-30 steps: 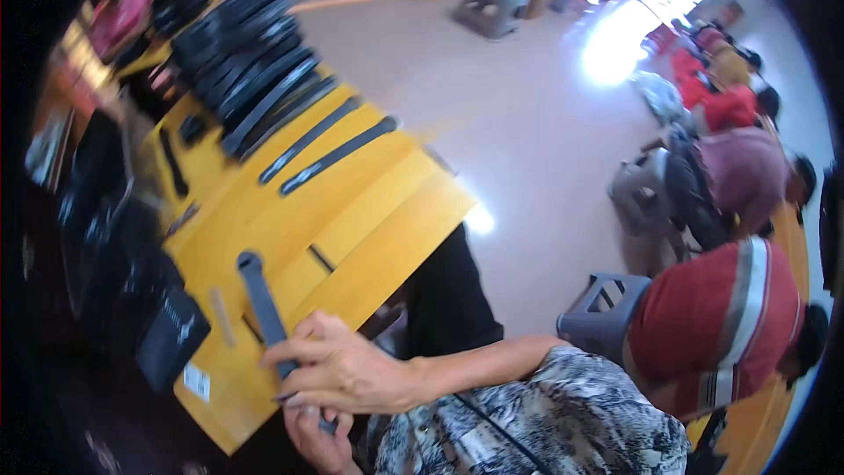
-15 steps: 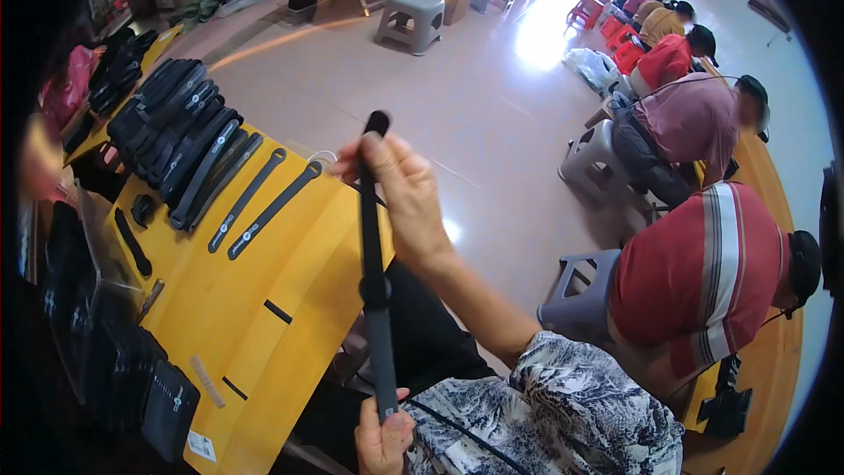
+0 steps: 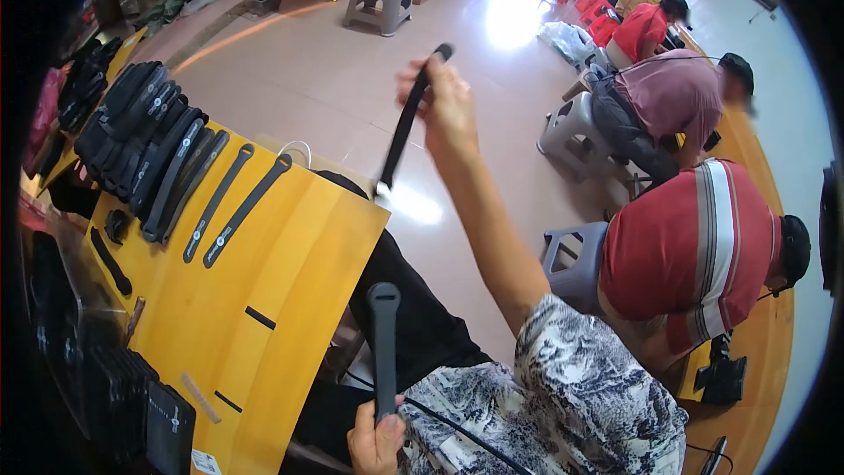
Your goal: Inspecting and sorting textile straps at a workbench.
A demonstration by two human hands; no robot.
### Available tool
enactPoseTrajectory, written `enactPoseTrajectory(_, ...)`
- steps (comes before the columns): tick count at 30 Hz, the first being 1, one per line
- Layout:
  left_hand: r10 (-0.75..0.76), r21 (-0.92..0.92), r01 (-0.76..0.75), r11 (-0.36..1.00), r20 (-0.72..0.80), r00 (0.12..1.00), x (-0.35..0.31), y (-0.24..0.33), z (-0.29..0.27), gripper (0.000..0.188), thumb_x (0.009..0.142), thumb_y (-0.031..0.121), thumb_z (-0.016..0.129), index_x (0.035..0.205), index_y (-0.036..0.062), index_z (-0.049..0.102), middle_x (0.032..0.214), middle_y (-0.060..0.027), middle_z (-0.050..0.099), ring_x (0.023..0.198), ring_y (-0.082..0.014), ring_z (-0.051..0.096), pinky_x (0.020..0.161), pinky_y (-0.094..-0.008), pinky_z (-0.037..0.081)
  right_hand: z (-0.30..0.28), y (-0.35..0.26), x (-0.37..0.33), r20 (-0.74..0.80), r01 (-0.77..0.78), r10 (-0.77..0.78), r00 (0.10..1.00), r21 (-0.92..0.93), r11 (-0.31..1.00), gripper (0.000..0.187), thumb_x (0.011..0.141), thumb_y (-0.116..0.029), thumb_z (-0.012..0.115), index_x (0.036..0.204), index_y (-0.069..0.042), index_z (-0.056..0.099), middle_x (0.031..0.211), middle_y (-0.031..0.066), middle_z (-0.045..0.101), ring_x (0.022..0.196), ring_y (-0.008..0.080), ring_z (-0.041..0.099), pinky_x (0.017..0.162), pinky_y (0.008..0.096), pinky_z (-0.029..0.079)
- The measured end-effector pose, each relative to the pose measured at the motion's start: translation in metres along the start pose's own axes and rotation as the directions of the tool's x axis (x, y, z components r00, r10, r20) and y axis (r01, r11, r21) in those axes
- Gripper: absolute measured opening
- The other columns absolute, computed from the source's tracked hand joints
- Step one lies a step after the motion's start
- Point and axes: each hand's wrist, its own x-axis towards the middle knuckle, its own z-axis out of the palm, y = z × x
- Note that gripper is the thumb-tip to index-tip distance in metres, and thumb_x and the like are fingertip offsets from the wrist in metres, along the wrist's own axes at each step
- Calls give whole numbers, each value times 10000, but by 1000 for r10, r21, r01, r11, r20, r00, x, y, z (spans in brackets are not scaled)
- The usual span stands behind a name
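Observation:
My left hand (image 3: pixel 376 440) is closed low in front of me, gripping the lower end of a dark grey strap (image 3: pixel 384 347). The strap stands upright, its rounded, slotted end on top. Higher up, my raised right hand (image 3: pixel 447 105) pinches a black strap (image 3: pixel 407 136) that slants down to the left, with a pale spot at its lower end. A gap separates the two straps. Two flat grey straps (image 3: pixel 249 211) with slotted ends lie on the yellow table (image 3: pixel 299 251) to my left, beside a large pile of similar straps (image 3: pixel 145 136).
Stacked black packs (image 3: pixel 167 427) stand at the table's near left, by a clear plastic panel. A short brown stick (image 3: pixel 134 318) and black marks are on the table. A person in a red striped shirt (image 3: pixel 686 255) sits close on my right, with others beyond. Grey stools (image 3: pixel 378 0) stand on the floor.
My right hand has moved up and right with the black strap, which has come away from the grey strap's slotted end. My left hand still holds the grey strap low. The view has shifted slightly.

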Motion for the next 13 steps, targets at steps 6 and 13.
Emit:
enactPoseTrajectory(6, 16, 81, -4, 997, -150, 989, 0, 13, -10, 277, 996, 221, 440, 1052, -43, 496, 608, 2, 420, 463, -41, 338, 409, -204, 258, 14, 6, -1, 60, 354, -351, 935, -266, 897, 311, 983, -297, 501, 994, -9, 617, 839, 92, 677, 728, 140, 651, 637, 259, 522)
enactPoseTrajectory(13, 98, 25, -94, 995, -293, 951, -7, 11, -34, 344, 977, 300, 473, 1046, -36, 503, 589, -4, 419, 442, -50, 333, 396, -206, 256, 48, 64, -73, 750, 815, -336, 570, -465, 347, 226, 937, -118, 569, 1151, -112, 643, 1058, 88, 683, 1030, 232, 619, 865, 349, 508)
